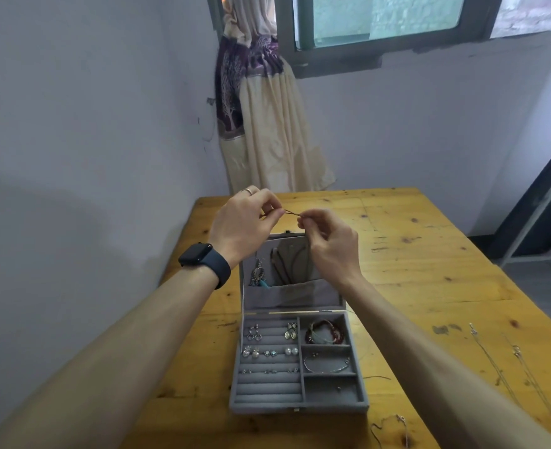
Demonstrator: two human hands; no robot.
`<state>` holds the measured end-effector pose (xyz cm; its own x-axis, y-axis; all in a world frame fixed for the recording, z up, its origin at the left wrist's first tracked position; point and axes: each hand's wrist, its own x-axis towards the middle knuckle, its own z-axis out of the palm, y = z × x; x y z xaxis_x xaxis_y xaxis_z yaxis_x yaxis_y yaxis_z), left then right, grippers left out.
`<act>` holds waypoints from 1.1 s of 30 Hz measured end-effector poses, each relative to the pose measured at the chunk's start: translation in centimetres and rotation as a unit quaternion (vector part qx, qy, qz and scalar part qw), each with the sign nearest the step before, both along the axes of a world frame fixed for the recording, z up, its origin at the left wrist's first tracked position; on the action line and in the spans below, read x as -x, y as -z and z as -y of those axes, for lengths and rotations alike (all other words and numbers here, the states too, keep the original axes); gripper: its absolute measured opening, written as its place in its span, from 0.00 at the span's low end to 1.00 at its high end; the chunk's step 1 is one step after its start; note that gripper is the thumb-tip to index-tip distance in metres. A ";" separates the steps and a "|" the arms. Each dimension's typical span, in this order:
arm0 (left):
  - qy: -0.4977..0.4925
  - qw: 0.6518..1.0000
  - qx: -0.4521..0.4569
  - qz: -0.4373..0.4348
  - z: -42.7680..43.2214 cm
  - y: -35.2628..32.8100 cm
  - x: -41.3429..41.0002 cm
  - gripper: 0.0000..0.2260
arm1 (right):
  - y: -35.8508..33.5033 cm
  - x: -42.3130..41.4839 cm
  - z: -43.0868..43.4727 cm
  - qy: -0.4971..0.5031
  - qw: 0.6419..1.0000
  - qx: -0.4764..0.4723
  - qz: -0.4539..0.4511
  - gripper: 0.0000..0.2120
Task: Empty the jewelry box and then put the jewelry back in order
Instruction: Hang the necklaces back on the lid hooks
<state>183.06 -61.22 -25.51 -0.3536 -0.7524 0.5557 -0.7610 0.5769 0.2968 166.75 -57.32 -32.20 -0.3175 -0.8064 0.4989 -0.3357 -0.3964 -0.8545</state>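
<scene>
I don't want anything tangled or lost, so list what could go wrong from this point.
The thin cord pinched between left hand and right hand is held over the lid, so it may tangle with the dark cords or snag the dangling earring there. The loose chains beside the right forearm could be swept off the table.

Jewelry box on the table, chains right of it, earrings in its left half
</scene>
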 end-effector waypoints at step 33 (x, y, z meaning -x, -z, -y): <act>0.024 0.977 -0.042 0.207 -1.4 2.5 1.3 0.07 | 4.8 0.8 -1.9 -0.059 0.929 -0.209 -0.300 0.09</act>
<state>181.75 -59.85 -28.02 -0.5713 -0.7659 0.2949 -0.7983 0.6020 0.0169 165.93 -55.46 -36.96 0.0188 -0.9812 0.1922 -0.7770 -0.1354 -0.6148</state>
